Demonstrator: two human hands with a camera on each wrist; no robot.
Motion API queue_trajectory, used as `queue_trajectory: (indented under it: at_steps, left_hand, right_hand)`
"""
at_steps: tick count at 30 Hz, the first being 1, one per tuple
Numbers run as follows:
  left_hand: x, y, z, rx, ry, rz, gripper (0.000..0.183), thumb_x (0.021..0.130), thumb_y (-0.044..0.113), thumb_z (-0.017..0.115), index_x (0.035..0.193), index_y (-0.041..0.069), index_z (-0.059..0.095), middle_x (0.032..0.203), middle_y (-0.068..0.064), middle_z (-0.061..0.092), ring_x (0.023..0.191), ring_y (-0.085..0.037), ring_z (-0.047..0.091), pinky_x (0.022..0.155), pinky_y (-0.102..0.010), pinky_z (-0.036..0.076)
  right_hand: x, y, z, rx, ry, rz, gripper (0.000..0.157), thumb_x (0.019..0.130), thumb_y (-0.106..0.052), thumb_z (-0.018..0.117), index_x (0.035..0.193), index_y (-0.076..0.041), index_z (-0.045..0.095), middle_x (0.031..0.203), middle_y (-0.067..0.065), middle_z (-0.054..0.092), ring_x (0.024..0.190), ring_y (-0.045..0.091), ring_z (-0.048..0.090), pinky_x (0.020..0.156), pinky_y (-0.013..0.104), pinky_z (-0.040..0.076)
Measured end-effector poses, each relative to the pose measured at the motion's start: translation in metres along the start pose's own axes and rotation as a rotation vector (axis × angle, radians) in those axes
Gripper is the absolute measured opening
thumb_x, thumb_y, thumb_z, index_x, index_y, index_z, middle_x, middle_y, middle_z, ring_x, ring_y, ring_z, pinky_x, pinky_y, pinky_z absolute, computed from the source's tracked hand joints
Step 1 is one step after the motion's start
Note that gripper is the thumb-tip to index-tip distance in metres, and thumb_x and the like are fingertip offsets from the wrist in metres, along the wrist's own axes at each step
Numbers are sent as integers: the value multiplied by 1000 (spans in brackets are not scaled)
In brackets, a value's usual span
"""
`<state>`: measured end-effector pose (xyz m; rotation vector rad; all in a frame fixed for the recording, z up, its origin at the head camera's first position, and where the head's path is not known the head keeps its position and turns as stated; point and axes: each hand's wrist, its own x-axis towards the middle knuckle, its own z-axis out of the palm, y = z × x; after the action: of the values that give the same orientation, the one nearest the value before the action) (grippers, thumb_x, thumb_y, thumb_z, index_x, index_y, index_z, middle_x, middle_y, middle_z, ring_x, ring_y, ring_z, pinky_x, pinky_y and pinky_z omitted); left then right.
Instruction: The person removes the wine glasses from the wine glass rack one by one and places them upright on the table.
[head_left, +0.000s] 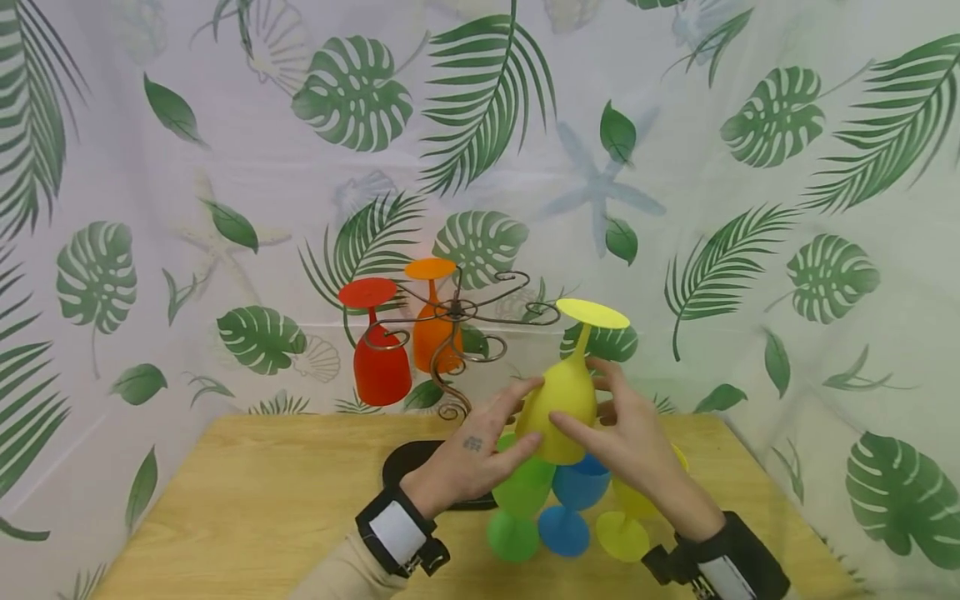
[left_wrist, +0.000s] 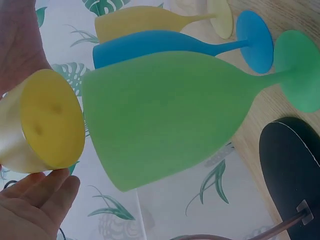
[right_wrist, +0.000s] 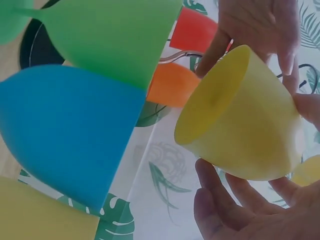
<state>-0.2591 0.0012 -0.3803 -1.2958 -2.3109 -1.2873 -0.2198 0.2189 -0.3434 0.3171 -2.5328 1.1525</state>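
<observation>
Head view: the left hand [head_left: 476, 454] and right hand [head_left: 633, 429] hold a yellow goblet [head_left: 562, 408] between them, fingers around its bowl, in the air above the table [head_left: 255, 500] and to the right of a metal rack [head_left: 456, 310]. The goblet is upside down, mouth low and foot high, its long axis tilted so the foot leans right. A red goblet [head_left: 382, 367] and an orange goblet [head_left: 435, 335] hang inverted from the rack. A green goblet [head_left: 523, 492], a blue goblet [head_left: 581, 486] and a second yellow goblet [head_left: 624, 537] stand upright side by side; I cannot tell their contents.

Left wrist view: the held goblet's mouth shows, with only its yellow inner wall and bottom inside, hidden from the head camera. A fitting [left_wrist: 304, 210] joins metal to the black base [left_wrist: 290, 170].

Right wrist view: the right hand's fingers curve along the bowl, opposite the left hand.
</observation>
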Motion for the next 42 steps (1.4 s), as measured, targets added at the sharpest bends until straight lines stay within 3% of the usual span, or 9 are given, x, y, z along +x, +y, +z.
queue_trajectory:
  at_steps: [4, 12, 21, 26, 28, 34, 38, 40, 42]
  left_hand:
    - [-1, 3, 0, -30, -8, 0, 66, 104, 27, 60, 160, 26, 27, 159, -6, 42, 137, -28, 52, 108, -46, 50]
    - [-7, 6, -2, -30, 29, 103, 75, 98, 22, 68, 161, 23, 27, 155, -6, 47, 132, -24, 55, 103, -38, 54]
    - [-10, 8, -5, -62, 46, 145, 75, 95, 16, 71, 159, 20, 32, 152, -8, 49, 128, -22, 57, 103, -38, 54]
    - [-12, 10, -5, -100, 48, 123, 74, 94, 16, 71, 158, 18, 34, 153, -8, 49, 128, -24, 57, 101, -36, 55]
    - [-13, 10, -5, -130, 53, 110, 73, 93, 17, 70, 157, 18, 36, 153, -9, 49, 127, -25, 59, 99, -37, 56]
    - [-14, 12, -5, -187, 55, 93, 70, 94, 24, 66, 157, 17, 38, 153, -9, 49, 122, -26, 61, 96, -34, 57]
    - [-14, 14, -5, -213, 45, 108, 69, 95, 25, 65, 157, 15, 37, 152, -12, 50, 120, -25, 64, 93, -33, 59]
    - [-14, 15, -5, -233, 41, 117, 68, 95, 26, 64, 157, 14, 37, 151, -13, 51, 118, -25, 65, 92, -34, 59]
    - [-13, 16, -4, -249, 40, 131, 67, 96, 27, 63, 156, 12, 38, 149, -15, 52, 115, -24, 66, 90, -34, 60]
  right_hand:
    - [-6, -3, -2, -22, 14, -50, 77, 90, -35, 78, 151, -6, 41, 135, 26, 61, 89, 29, 75, 70, 37, 62]
    - [-18, -11, 1, -53, 12, -139, 74, 90, -33, 79, 150, -7, 45, 133, 21, 63, 87, 23, 72, 67, 30, 58]
    - [-24, -11, 6, -89, 92, -306, 91, 87, -21, 81, 161, -24, 29, 137, 24, 61, 90, 31, 76, 73, 50, 62]
    - [-29, -8, 6, -120, 139, -463, 73, 91, -9, 71, 157, -16, 40, 145, 13, 58, 85, 19, 73, 74, 38, 62]
    - [-30, -6, 5, -103, 144, -515, 62, 95, -2, 61, 154, -13, 45, 134, 8, 64, 78, 11, 67, 69, 29, 58]
    - [-28, 4, -4, -109, 106, -619, 57, 96, 11, 46, 149, -8, 53, 136, 13, 63, 68, 3, 48, 64, 14, 43]
    - [-26, 14, -10, -233, 145, -791, 41, 105, -9, 43, 142, -4, 58, 143, 22, 56, 81, 15, 64, 75, 9, 47]
    - [-25, 18, -11, -306, 177, -869, 44, 107, -23, 41, 141, -2, 58, 146, 24, 53, 105, 29, 66, 95, 13, 48]
    - [-23, 20, -12, -365, 211, -936, 46, 107, -28, 43, 139, 0, 58, 147, 25, 52, 123, 38, 59, 113, 20, 39]
